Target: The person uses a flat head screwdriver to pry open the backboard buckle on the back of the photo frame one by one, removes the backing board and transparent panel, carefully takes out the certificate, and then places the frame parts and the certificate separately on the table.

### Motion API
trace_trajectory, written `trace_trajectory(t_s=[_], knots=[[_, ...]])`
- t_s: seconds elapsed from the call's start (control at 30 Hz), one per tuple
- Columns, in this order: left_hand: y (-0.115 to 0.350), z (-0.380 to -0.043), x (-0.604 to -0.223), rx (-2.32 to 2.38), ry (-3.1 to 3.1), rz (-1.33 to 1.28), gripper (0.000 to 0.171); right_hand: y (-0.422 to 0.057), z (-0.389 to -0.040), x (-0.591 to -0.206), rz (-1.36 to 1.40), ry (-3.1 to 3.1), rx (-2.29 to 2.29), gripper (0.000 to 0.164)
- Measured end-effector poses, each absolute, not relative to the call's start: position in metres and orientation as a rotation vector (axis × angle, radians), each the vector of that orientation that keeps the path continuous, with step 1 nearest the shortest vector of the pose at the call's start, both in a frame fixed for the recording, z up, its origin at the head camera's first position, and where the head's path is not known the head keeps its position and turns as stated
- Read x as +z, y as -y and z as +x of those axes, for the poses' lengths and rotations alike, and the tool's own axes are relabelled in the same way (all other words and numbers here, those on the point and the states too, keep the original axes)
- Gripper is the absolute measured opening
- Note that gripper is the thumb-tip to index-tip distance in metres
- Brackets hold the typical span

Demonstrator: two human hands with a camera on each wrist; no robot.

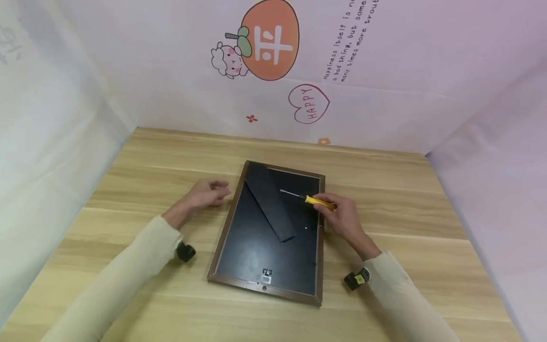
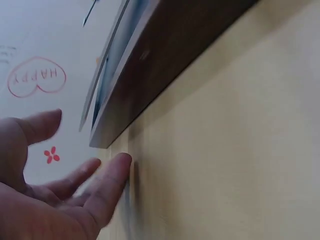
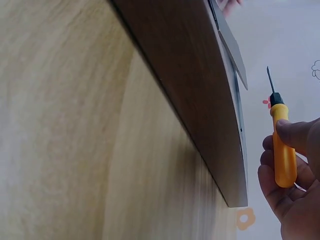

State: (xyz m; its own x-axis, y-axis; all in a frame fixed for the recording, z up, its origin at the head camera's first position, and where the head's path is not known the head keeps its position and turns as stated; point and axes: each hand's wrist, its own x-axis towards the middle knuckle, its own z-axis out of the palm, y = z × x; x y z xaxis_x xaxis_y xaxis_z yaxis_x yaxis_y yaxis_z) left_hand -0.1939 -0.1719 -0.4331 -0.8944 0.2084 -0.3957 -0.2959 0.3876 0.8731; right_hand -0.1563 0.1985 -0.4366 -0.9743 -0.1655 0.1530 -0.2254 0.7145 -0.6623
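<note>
head view high, facing forward and down, wrist views close, all sharing brown frame (image 3: 195, 90)

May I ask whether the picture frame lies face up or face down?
Face down: the picture frame shows its black backing, stand leg and metal hanger uppermost.

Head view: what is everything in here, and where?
Table: 1, light-brown, foreground
Picture frame: 1, brown and black, on table
Strip: 1, black, across frame
Fitting: 1, black-and-silvery, frame's near end
Screwdriver: 1, yellow-handled, over frame
Walls: 3, pale, around table
Fruit print: 1, orange, back wall
Animal print: 1, white, beside fruit
Heart: 1, red, back wall
Flower prints: 2, red and orange, back wall
Lettering: 3 lines, dark, back wall
Sleeves: 2, cream, forearms
Wrist cameras: 2, black, cuffs
Left hand: 1, bare, beside frame
Right hand: 1, bare, gripping screwdriver
</note>
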Motion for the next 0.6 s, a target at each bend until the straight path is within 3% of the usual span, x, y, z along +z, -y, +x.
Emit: trace_trajectory(t_s=[0.27,0.6], knots=[[0.144,-0.251,-0.428,1.403,-2.428,0.101,0.061,-0.2,-0.155,-0.438,0.34,2.809,1.123,0.023],[0.116,-0.285,-0.428,1.278,-2.487,0.177,0.056,-0.203,-0.154,-0.435,0.323,2.808,1.11,0.023]])
